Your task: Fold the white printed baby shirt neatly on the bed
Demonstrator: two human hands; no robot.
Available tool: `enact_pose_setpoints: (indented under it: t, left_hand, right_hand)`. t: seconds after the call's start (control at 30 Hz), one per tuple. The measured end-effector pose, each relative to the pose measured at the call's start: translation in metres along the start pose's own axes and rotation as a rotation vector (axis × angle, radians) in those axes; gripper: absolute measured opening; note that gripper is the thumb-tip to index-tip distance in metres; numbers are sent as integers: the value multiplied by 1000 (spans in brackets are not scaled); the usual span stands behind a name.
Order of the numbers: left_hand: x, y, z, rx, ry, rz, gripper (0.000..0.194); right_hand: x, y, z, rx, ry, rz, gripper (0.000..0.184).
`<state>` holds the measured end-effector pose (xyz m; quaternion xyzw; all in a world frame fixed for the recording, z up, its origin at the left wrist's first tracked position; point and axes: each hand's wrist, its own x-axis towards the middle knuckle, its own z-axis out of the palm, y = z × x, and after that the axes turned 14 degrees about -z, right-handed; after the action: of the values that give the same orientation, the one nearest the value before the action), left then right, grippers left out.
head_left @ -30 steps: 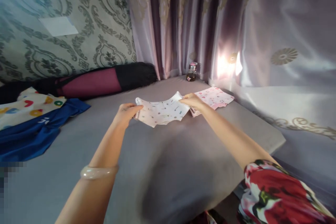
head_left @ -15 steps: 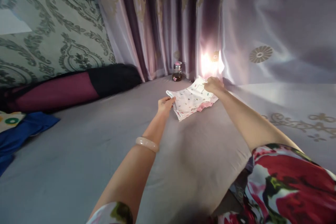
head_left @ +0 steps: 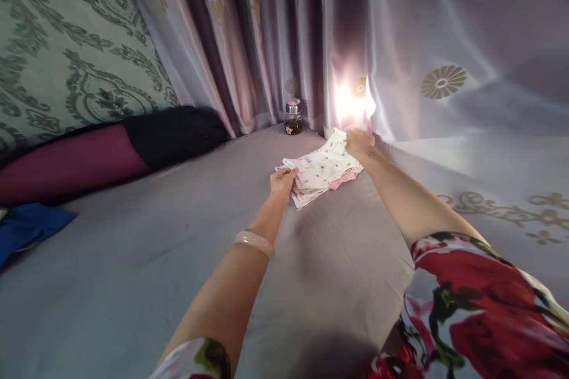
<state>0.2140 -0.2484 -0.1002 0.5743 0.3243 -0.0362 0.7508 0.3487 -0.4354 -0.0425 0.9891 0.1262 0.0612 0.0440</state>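
A small white garment (head_left: 319, 169) with a scattered print and a pink ruffled trim is stretched between my hands just at the bed surface. At its left edge, my left hand (head_left: 283, 182) is closed, thumb and fingers pinching the cloth. My right hand (head_left: 360, 143) is closed on its upper right corner, its fingertips partly hidden from me. Several layers of cloth show along the left and lower edges. I cannot tell whether the garment touches the sheet throughout.
Behind the garment, a small glass jar (head_left: 293, 121) with a metal lid stands near the curtain (head_left: 253, 41). A black and maroon long bag (head_left: 178, 136) lies along the patterned wall. Blue cloth (head_left: 33, 225) rests at the left on the grey bedsheet (head_left: 169, 249). A bright light glows beside my right hand.
The garment's left edge has bunched slightly and shows more layers. Both hands still grip it. My view has shifted a little, so less of the blue cloth shows.
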Motion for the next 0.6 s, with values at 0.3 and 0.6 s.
enact_pose_setpoints:
  t: [0.3, 0.6]
  left_hand:
    - [20, -18, 0, 96, 43, 56, 18]
    - [25, -32, -4, 422, 267, 262, 18]
  right_hand:
    - [3, 10, 18, 64, 0, 38, 31]
    - [-3, 12, 43, 0, 57, 28, 39]
